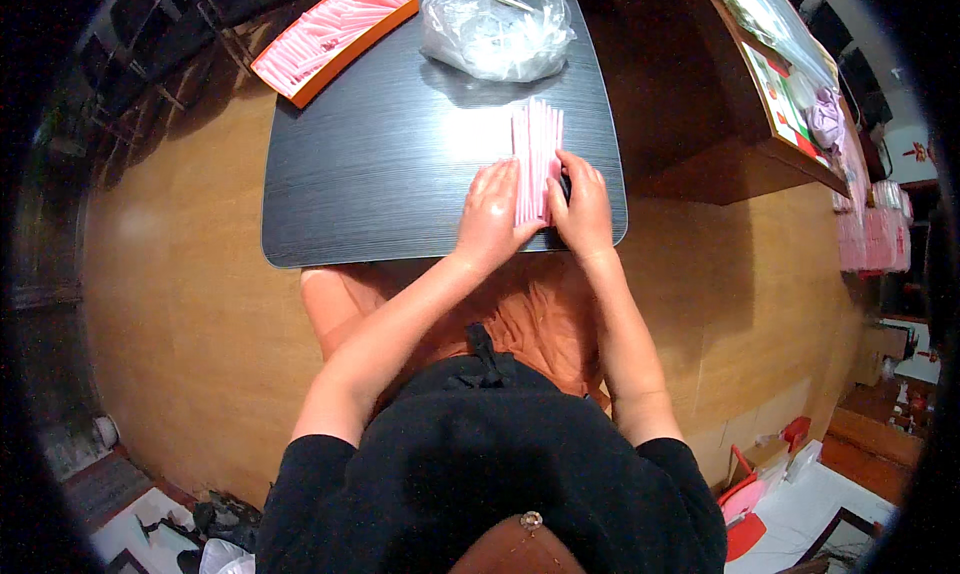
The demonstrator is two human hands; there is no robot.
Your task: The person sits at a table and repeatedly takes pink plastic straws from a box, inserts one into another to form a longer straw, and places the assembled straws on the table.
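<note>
A bundle of slim pink and white sticks (538,134), possibly pens or straws, lies lengthwise near the right part of the dark table, pointing away from me. My left hand (490,209) presses along its left side with the fingers close together. On the other side my right hand (584,206) curls against the bundle, its thumb near the lower end. Between the two palms the sticks are squeezed side by side. A small dark thing shows under my right hand, too covered to name.
The dark grey table (370,174) has rounded corners. At its far left stands an orange box (360,48) full of similar pink sticks. A clear plastic bag (497,34) with pale contents sits at the back. To the right rises a brown wooden cabinet (720,164) with things on top.
</note>
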